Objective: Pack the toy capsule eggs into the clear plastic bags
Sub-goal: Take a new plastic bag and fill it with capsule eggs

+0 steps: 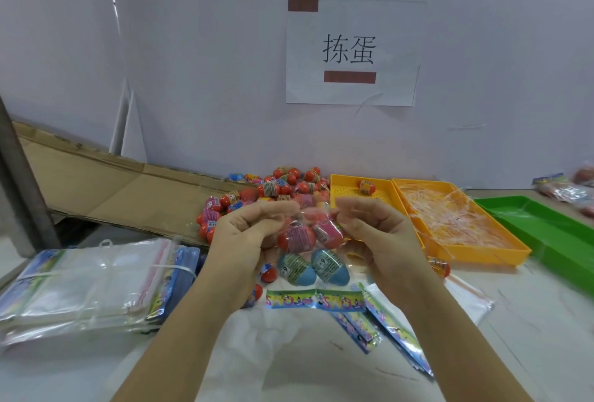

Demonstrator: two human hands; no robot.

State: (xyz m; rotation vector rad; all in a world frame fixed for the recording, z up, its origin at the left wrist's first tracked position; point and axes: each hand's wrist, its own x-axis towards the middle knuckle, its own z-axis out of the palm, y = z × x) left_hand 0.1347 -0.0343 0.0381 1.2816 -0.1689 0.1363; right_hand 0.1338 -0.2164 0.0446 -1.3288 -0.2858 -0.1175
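Nearest, bare tabletop (289, 366) lies open between the two forearms. Just beyond it, printed packets (369, 321) fan out toward the right, and a banded stack of clear bags (90, 286) sits at the left, its corner reaching close to the left wrist. Above the packets, the left hand (244, 237) and right hand (379, 237) face each other and hold one clear bag (308, 224) up between them. The fingers (279, 208) of each hand are curled and pinch the bag's upper edge from either side. Capsule eggs (299, 237) fill it: pink and red ones above, two blue eggs (329, 265) at the bottom. A few loose eggs lie just beside the wrists. Behind the hands, a pile of eggs (276, 187) spreads back to the wall and crowds the left edge of a yellow tray (340, 184) holding a single egg (368, 187). A second yellow tray (514, 252) of plastic strips adjoins it, then a green tray (546, 228) runs off to the right. Flattened cardboard (96, 183) slants along the far left, and a paper sign (350, 51) is taped to the wall.
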